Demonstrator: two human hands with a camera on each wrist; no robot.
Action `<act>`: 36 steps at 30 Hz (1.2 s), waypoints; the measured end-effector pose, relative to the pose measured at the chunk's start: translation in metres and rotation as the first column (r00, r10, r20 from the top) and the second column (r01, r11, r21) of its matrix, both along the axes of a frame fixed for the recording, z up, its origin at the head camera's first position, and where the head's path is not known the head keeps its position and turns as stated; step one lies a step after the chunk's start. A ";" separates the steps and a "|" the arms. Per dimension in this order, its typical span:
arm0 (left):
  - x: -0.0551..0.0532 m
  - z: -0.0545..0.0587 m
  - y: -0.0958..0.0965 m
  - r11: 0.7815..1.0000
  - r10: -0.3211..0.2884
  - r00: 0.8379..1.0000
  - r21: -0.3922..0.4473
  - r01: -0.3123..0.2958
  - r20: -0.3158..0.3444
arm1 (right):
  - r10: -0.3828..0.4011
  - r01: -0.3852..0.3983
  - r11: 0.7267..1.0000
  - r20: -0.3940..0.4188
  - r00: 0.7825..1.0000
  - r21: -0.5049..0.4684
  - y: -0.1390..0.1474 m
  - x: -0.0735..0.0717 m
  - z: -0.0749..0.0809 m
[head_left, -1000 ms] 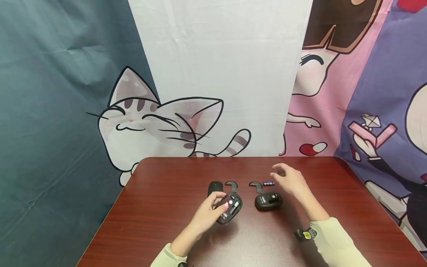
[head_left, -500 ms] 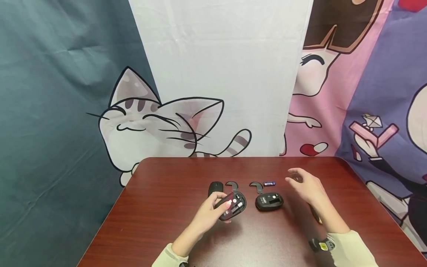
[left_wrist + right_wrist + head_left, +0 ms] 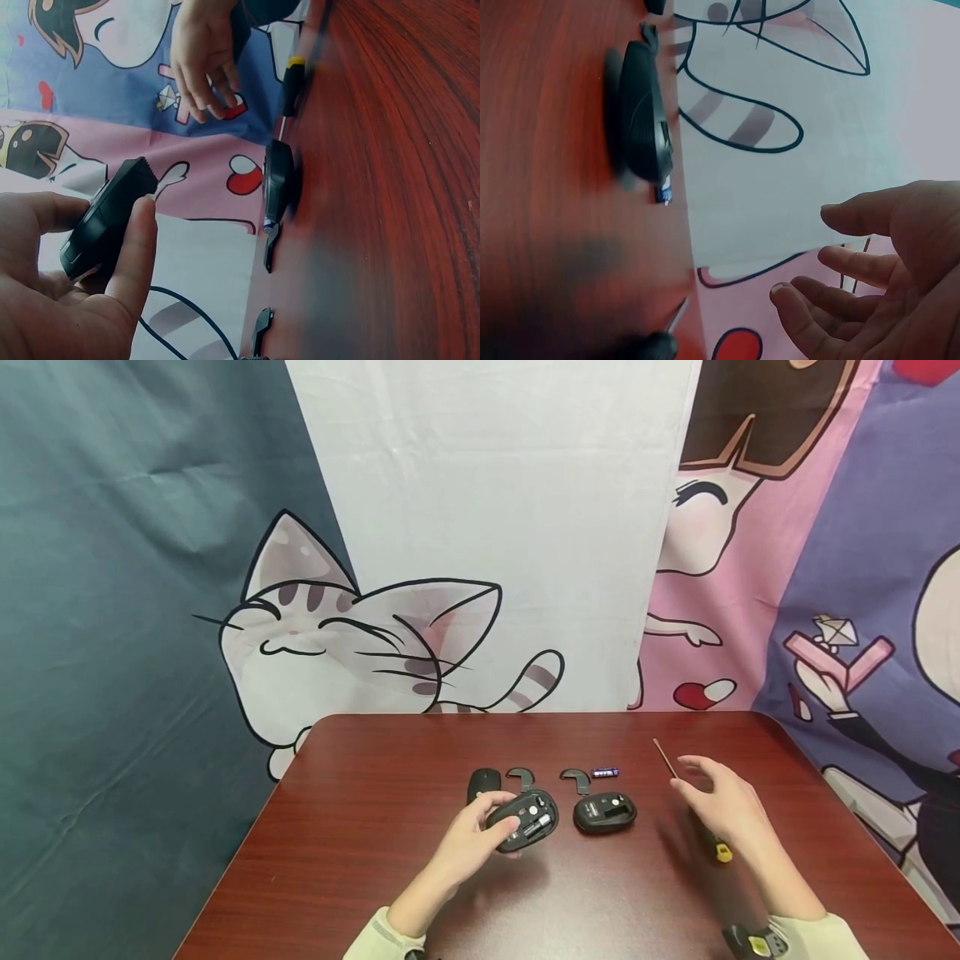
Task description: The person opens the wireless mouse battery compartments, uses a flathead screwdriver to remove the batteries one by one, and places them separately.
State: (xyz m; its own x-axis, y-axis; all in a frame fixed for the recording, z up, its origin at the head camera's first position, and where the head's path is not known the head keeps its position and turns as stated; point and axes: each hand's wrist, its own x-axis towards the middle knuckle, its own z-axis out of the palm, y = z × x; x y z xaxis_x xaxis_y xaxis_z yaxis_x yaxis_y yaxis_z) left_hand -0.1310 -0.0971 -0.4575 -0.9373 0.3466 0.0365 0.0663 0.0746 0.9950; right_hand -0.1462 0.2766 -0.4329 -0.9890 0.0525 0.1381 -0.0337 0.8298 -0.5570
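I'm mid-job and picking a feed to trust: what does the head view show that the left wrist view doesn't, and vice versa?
Only head: the open battery slots of the upturned, rounded black plastic mouse in the left hand and the matching mouse on the glossy dark-red table; also, recognisably, a third black mouse.

Only left wrist: the left hand's palm, and the black-and-yellow screwdriver with its grip clear of the right hand.

Both: the two hands, those first two mice, one curved black plastic cover and its twin, the small blue cylindrical battery, the table.
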 end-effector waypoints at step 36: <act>-0.008 -0.003 0.004 0.998 0.048 0.999 -0.037 -0.049 -0.013 | -0.062 0.051 0.995 0.131 0.989 0.083 0.051 0.016 -0.053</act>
